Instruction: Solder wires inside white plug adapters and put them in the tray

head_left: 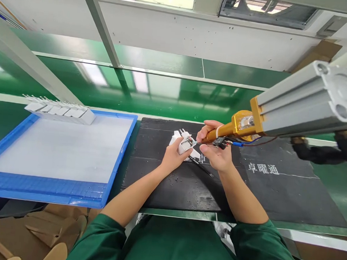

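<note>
My left hand point(173, 157) is closed on a small white housing point(186, 145) whose open side shows small parts and wires inside. My right hand point(215, 148) wraps round the front end of a gold-coloured tool point(225, 129), its tip touching or close to the housing. The tool is joined to a large grey cylinder point(303, 103). Beneath the hands, more white pieces point(195, 153) lie on the black mat point(169, 185). A black cable point(202, 166) with bare ends runs from there toward the right.
At the left, a blue tray point(106, 188) with a white sheet carries a row of white housings point(62, 112) along its back edge. A slanting metal post point(100, 26) rises behind the bench. Black hoses point(320, 153) hang under the cylinder at the right.
</note>
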A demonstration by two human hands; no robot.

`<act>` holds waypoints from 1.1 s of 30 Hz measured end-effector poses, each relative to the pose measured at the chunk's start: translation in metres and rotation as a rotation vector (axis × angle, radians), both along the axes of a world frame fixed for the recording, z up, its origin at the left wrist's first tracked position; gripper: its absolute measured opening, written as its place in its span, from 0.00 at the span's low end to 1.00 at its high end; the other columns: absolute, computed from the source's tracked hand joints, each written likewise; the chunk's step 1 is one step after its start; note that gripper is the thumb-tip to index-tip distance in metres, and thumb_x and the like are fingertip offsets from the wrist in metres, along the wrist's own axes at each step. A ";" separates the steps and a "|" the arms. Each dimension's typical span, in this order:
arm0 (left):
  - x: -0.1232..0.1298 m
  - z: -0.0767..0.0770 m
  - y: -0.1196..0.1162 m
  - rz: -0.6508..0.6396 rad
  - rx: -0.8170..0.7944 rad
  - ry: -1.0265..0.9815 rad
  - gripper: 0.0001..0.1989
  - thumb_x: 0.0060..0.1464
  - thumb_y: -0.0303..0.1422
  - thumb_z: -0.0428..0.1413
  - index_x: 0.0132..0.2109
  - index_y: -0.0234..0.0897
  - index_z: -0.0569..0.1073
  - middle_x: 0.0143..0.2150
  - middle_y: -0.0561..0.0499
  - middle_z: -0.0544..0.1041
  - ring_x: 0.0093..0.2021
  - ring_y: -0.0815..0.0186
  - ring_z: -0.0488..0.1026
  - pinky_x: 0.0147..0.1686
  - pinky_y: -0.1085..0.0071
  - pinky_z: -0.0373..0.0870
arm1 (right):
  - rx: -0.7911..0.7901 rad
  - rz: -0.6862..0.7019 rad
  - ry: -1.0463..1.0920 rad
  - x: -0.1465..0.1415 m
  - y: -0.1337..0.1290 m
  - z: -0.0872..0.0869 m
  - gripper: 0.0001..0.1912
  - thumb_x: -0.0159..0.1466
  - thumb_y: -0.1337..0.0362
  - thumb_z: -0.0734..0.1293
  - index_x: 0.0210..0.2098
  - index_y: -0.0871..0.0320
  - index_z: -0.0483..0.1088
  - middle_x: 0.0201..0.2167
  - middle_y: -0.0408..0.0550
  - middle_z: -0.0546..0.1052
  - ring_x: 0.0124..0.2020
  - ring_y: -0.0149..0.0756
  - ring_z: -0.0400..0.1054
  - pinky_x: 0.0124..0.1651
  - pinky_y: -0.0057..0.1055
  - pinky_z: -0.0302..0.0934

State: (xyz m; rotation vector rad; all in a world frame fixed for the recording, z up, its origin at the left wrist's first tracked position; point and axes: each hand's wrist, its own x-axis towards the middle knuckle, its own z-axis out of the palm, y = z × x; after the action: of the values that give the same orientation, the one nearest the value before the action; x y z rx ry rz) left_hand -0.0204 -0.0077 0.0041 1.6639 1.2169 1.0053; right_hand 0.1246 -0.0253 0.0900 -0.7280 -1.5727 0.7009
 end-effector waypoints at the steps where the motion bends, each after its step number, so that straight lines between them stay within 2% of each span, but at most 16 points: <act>1: 0.000 0.000 0.000 0.000 0.002 -0.010 0.21 0.51 0.39 0.63 0.51 0.37 0.72 0.35 0.52 0.79 0.35 0.63 0.75 0.39 0.70 0.72 | -0.006 -0.003 0.003 0.000 0.000 -0.001 0.24 0.62 0.52 0.68 0.55 0.46 0.60 0.34 0.44 0.64 0.33 0.36 0.63 0.36 0.38 0.65; 9: 0.000 -0.002 -0.002 0.005 0.005 0.003 0.23 0.50 0.41 0.63 0.52 0.36 0.72 0.37 0.50 0.80 0.36 0.62 0.76 0.39 0.68 0.72 | -0.029 0.025 0.052 0.001 0.002 -0.004 0.20 0.64 0.53 0.66 0.54 0.45 0.62 0.34 0.44 0.65 0.32 0.35 0.63 0.35 0.36 0.64; 15: -0.001 0.003 -0.002 -0.022 -0.004 -0.013 0.23 0.52 0.41 0.62 0.53 0.36 0.72 0.37 0.50 0.79 0.37 0.63 0.75 0.39 0.70 0.71 | -0.025 -0.008 0.032 0.001 -0.001 -0.004 0.26 0.60 0.51 0.69 0.55 0.45 0.61 0.34 0.44 0.65 0.34 0.36 0.64 0.37 0.39 0.67; 19: -0.001 0.002 0.000 0.003 -0.003 -0.006 0.22 0.52 0.39 0.63 0.52 0.36 0.74 0.38 0.49 0.79 0.38 0.62 0.75 0.41 0.69 0.71 | -0.083 0.011 0.031 0.001 -0.005 -0.006 0.28 0.59 0.50 0.70 0.56 0.47 0.61 0.36 0.46 0.68 0.35 0.38 0.66 0.38 0.41 0.68; 24: 0.001 0.000 0.003 -0.032 -0.068 -0.046 0.23 0.49 0.37 0.64 0.52 0.36 0.74 0.38 0.50 0.79 0.35 0.64 0.75 0.39 0.70 0.72 | -0.111 0.047 0.061 -0.007 -0.008 -0.006 0.30 0.58 0.49 0.70 0.57 0.45 0.60 0.37 0.46 0.68 0.36 0.39 0.68 0.37 0.41 0.70; 28: 0.003 0.001 0.001 -0.034 -0.083 -0.110 0.24 0.46 0.37 0.65 0.50 0.33 0.74 0.39 0.49 0.79 0.37 0.62 0.76 0.40 0.69 0.73 | -0.100 0.083 0.067 -0.019 -0.009 -0.004 0.29 0.59 0.49 0.70 0.57 0.45 0.60 0.38 0.47 0.69 0.37 0.40 0.70 0.39 0.43 0.72; 33: 0.002 0.005 -0.003 -0.035 -0.053 -0.154 0.22 0.45 0.39 0.66 0.46 0.35 0.74 0.36 0.50 0.78 0.37 0.61 0.75 0.37 0.70 0.72 | -0.063 0.045 0.054 -0.024 -0.010 -0.004 0.31 0.58 0.48 0.70 0.57 0.45 0.60 0.36 0.47 0.67 0.39 0.43 0.69 0.39 0.45 0.73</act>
State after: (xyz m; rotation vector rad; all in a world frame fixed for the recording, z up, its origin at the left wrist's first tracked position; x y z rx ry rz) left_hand -0.0183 -0.0109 0.0090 1.5325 1.1000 1.0510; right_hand 0.1002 -0.0350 0.0860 -0.7162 -1.5275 0.7998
